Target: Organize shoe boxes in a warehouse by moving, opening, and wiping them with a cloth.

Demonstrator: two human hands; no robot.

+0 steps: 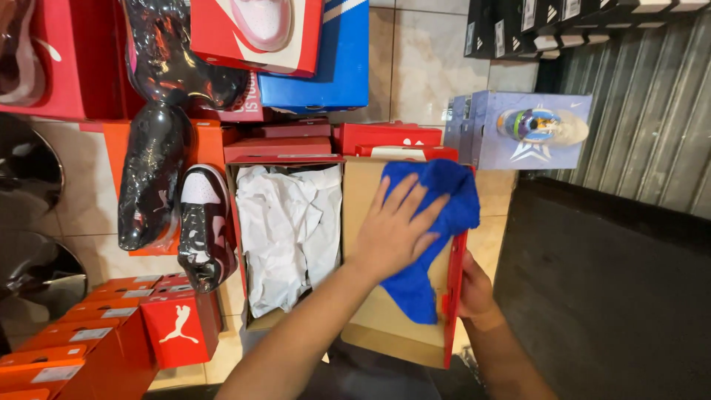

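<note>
Blue microfibre cloth [433,222] pressed flat by left hand [396,231], fingers spread wide, against brown inner face of open red cardboard shoebox lid [370,311]. Lid's red outer edge gripped by right hand [474,292], fingers closed around it. Box base just left, filled with crumpled white tissue paper [289,222]. Black-and-white sneaker [206,226] lying beside box, on orange boxes.
</note>
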